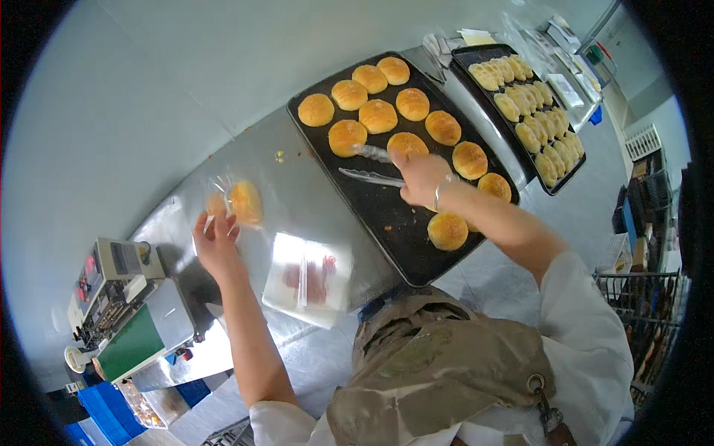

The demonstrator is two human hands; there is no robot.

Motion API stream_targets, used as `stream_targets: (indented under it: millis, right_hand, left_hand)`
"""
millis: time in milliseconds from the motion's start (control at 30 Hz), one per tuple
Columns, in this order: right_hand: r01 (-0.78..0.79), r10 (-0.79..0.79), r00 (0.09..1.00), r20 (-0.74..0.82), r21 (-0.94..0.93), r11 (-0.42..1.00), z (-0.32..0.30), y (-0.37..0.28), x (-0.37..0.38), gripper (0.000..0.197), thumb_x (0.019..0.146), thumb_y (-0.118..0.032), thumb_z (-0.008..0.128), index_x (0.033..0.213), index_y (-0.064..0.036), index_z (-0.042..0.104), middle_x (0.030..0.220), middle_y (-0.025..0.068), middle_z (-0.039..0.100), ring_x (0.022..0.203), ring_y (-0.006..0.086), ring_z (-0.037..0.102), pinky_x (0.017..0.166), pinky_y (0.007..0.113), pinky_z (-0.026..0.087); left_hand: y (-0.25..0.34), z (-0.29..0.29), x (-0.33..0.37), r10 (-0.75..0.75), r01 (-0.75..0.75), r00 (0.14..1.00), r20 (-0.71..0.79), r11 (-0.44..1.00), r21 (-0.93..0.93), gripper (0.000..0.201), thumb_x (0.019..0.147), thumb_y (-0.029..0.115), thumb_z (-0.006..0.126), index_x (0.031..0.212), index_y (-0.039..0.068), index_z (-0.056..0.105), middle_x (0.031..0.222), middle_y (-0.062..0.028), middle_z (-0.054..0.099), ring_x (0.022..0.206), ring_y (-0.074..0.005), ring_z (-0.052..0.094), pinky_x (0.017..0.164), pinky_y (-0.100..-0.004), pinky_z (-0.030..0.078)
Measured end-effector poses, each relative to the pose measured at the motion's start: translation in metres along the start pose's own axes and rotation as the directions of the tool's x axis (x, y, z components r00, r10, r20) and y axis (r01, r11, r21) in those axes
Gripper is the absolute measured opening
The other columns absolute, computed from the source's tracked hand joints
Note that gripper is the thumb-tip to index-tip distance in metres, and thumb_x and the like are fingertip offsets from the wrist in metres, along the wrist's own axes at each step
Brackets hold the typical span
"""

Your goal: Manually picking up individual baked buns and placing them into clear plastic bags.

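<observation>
1. steel bench [297,186] runs along a pale wall; we look down on it from head height.
2. right hand [421,177] is clenched on metal tongs [370,165], jaws apart, tips at a bun [347,137] on the near black tray [387,223]. the bun is not lifted yet, as far as we can tell.
3. left hand [216,241] grips a clear bag [234,204] by its edge, held over the bench left of the tray. one bun already sits inside the bag [246,201].
4. step in hand, by our judgement: bagging buns, one pick at a time; the tongs are at the pick stage.
5. next move would call for closing the tongs gently on the bun, so as not to dent it, carrying it left over the tray rim, and keeping the bag mouth open and steady. mouth of the bag is blurred; we cannot tell how wide it stands.
6. other buns remain on the near tray, close together around the tongs; neighbours could be nudged.
7. around: a stack of flat bags [309,279] lies on the bench between the hands, under the carry path. a second tray [520,111] of longer rolls sits further right. a sealing machine [119,297] with a green belt stands at the left end.
8. crumbs lie on the bench near the tray's far corner.
</observation>
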State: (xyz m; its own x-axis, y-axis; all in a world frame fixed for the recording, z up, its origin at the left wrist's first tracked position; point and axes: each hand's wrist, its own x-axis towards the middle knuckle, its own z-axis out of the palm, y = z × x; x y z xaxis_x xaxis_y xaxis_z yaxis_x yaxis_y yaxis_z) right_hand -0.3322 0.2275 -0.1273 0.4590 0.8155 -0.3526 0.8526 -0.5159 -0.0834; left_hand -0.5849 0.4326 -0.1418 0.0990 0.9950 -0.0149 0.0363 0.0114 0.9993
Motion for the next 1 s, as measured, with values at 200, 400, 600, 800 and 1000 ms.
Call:
stream_targets:
  millis: [200, 400, 600, 800, 1000]
  right_hand:
    - [-0.003, 0.003, 1.0, -0.001, -0.135, 0.991, 0.024, 0.044, 0.112, 0.08, 0.062, -0.023, 0.063, 0.126, 0.0038, 0.024, 0.091, 0.0152, 0.057, 0.081, 0.0272, 0.057, 0.071, 0.035, 0.047]
    - [-0.205, -0.091, 0.869, 0.486, 0.522, 0.828, 0.033, 0.07, 0.149, 0.046, 0.056, -0.036, 0.067, 0.079, 0.0024, 0.06, 0.079, 0.0162, 0.06, 0.076, 0.0249, 0.06, 0.062, 0.031, 0.046]
    - [-0.254, 0.219, 0.961, 0.166, 0.232, 0.939, 0.082, 0.006, 0.017, 0.086, 0.066, -0.032, 0.063, 0.127, 0.007, 0.017, 0.099, 0.0238, 0.052, 0.089, 0.0329, 0.055, 0.076, 0.037, 0.046]
    - [-0.058, 0.091, 0.993, -0.073, 0.362, 0.93, 0.116, -0.024, -0.047, 0.083, 0.07, -0.032, 0.06, 0.13, 0.0002, 0.013, 0.102, 0.0247, 0.048, 0.088, 0.0357, 0.053, 0.075, 0.037, 0.045]
    - [0.31, -0.366, 0.923, 0.118, 0.337, 0.889, 0.082, -0.053, -0.103, 0.075, 0.065, -0.025, 0.061, 0.126, -0.0013, 0.024, 0.089, 0.0182, 0.052, 0.076, 0.0327, 0.055, 0.063, 0.039, 0.046]
  left_hand:
    - [-0.105, 0.003, -0.119, 0.015, -0.445, 0.81, 0.586, 0.667, 0.598, 0.025, 0.065, 0.021, 0.064, 0.084, 0.004, 0.06, 0.081, -0.0122, 0.06, 0.081, -0.0275, 0.055, 0.074, -0.0369, 0.042]
    - [-0.166, -0.027, -0.184, 0.153, -0.659, 0.728, 0.668, 0.425, 0.621, 0.035, 0.067, 0.018, 0.064, 0.1, 0.012, 0.055, 0.098, -0.0132, 0.052, 0.083, -0.0275, 0.052, 0.068, -0.0378, 0.043]
    - [-0.147, -0.028, -0.172, -0.11, -0.133, 0.924, 0.366, 0.805, 0.578, 0.009, 0.068, 0.011, 0.062, 0.072, 0.003, 0.061, 0.07, -0.0133, 0.06, 0.061, -0.0244, 0.058, 0.056, -0.0321, 0.045]
    - [-0.168, -0.032, -0.153, -0.372, 0.25, 0.911, 0.176, 0.84, 0.482, 0.018, 0.07, 0.017, 0.065, 0.07, -0.001, 0.062, 0.058, -0.0097, 0.059, 0.051, -0.0153, 0.054, 0.051, -0.028, 0.042]
    - [-0.166, -0.032, -0.152, -0.227, 0.064, 0.933, 0.279, 0.869, 0.49, 0.022, 0.076, 0.016, 0.06, 0.075, -0.006, 0.06, 0.065, -0.0083, 0.06, 0.057, -0.0117, 0.053, 0.054, -0.0247, 0.042]
